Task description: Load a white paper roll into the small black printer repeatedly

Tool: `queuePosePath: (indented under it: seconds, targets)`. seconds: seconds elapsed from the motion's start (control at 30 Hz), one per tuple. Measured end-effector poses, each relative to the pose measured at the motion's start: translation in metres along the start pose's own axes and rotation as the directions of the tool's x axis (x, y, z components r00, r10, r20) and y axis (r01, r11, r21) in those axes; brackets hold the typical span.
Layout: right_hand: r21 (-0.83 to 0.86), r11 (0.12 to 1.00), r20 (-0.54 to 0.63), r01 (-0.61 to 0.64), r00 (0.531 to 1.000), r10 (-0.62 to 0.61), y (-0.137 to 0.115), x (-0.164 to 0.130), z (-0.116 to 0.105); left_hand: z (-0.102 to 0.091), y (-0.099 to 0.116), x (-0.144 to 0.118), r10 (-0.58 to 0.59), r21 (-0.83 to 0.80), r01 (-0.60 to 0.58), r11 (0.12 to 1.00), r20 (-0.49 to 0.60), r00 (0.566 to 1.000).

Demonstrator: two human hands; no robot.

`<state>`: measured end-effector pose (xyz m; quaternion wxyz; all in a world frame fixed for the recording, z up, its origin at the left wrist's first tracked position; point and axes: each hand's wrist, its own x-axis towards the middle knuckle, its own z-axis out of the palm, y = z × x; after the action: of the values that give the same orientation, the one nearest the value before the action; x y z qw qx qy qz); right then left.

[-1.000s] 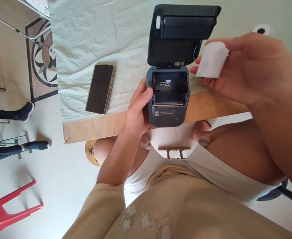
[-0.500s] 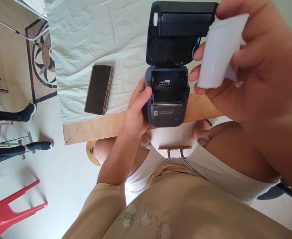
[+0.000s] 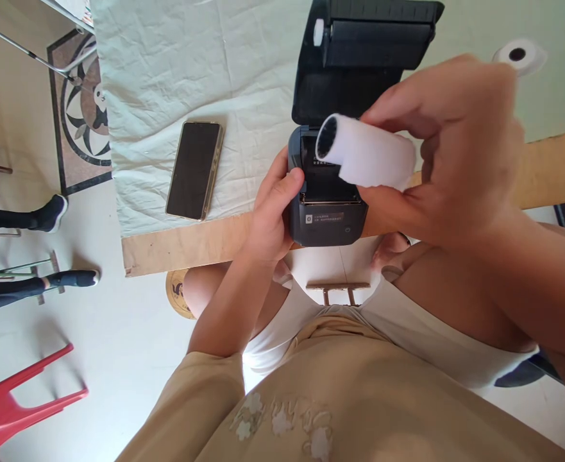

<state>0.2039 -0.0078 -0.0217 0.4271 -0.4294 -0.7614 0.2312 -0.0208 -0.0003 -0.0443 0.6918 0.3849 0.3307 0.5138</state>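
Observation:
A dark label printer (image 3: 330, 224) with its lid (image 3: 349, 83) swung up is at the table's front edge. My left hand (image 3: 275, 205) grips the printer's left side, thumb on the rim of its paper bay. Between the fingers and thumb of my right hand (image 3: 460, 141) is a white paper roll (image 3: 373, 154), tilted, its dark hollow core facing left. The roll hangs over the open bay and hides part of it. I cannot tell whether it touches the printer.
A smartphone (image 3: 194, 170) lies on the pale tablecloth (image 3: 152, 64) to the left. Another white roll (image 3: 520, 56) stands at the far right. A red plastic stool (image 3: 17, 404) and another person's feet (image 3: 75, 278) are on the floor at left.
My right hand has turned and brought the paper roll left, over the printer's open bay. The far white roll has come into view. The printer has shifted slightly right in the picture.

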Motion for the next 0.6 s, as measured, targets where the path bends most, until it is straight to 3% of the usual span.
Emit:
queuePosePath:
  seconds: [0.1, 0.23, 0.37, 0.53, 0.6]
  targets:
    - [-0.209, 0.967, -0.037, 0.146, 0.987, -0.157, 0.007, 0.008, 0.003, -0.002, 0.000, -0.002, 0.009, -0.012, -0.008, 1.000, 0.040, 0.999]
    - [-0.310, 0.908, -0.027, 0.283, 0.952, -0.306, 0.011, 0.015, 0.002, -0.004, 0.000, -0.004, -0.013, -0.021, 0.015, 1.000, 0.055, 0.998]
    - [-0.363, 0.773, 0.041, 0.521, 0.837, -0.545, 0.004, 0.014, -0.005, -0.006, -0.002, -0.005, 0.007, -0.044, -0.003, 0.999, 0.075, 0.997]
    - [-0.301, 0.733, 0.223, 0.610, 0.792, -0.568, -0.005, 0.009, -0.006, -0.012, -0.006, -0.004, 0.055, 0.054, -0.062, 0.997, 0.120, 0.991]
    - [-0.262, 0.756, 0.210, 0.600, 0.800, -0.563, -0.003, 0.007, -0.006, -0.016, -0.006, -0.004, 0.038, 0.145, -0.052, 0.988, 0.098, 0.994]
